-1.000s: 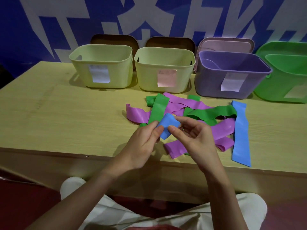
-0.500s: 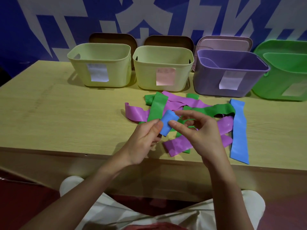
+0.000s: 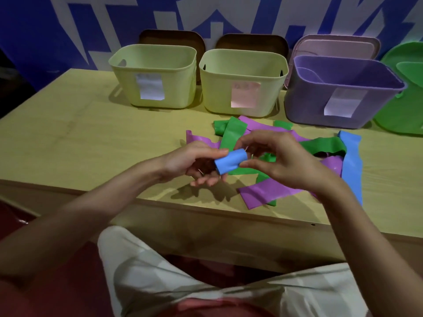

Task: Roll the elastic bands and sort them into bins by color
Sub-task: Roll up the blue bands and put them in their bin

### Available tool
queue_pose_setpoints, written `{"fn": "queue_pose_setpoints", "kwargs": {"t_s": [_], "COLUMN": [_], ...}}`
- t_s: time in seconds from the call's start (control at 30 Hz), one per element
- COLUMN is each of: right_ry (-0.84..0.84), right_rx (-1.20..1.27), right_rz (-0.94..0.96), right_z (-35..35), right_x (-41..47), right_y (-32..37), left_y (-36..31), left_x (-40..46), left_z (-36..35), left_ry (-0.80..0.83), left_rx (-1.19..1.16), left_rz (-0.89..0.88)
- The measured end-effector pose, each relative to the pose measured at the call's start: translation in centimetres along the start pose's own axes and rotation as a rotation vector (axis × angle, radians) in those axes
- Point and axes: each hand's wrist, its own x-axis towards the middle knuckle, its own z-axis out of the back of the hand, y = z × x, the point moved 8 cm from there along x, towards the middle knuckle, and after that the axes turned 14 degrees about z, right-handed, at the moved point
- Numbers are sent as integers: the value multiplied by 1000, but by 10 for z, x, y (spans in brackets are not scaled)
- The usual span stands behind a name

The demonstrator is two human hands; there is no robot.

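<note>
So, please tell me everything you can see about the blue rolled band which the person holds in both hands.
The blue rolled band is a short, fat roll of smooth, matte, rubbery-looking sheet, lying roughly level above the table's front part. The left hand pinches its left end, thumb on top; the right hand holds its right end with thumb and fingers. It is lifted clear of the loose green and purple bands beneath. Its inner turns cannot be seen.

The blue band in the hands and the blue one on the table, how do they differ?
The rolled blue band is a short roll held above the table by both hands; the flat blue band lies stretched out long on the table, untouched. Both share the same blue colour.
</note>
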Motion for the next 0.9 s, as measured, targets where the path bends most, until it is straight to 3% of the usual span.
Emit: {"fn": "queue_pose_setpoints", "kwargs": {"t_s": [0.17,0.37,0.57,0.9], "right_ry": [-71,-1,68,69], "right_rx": [13,133,174,50], "right_rz": [124,147,146,147], "right_z": [-6,-27,-45,-40], "right_x": [13,40,81,148], "right_y": [-8,-28,-47,-101], "left_y": [25,32,41,42], "left_x": [7,5,16,45], "left_z": [16,39,85,172], "left_ry": [217,274,152,-294], "left_rx": [-420,-508,-436,-348], "left_rz": [156,159,240,233]}}
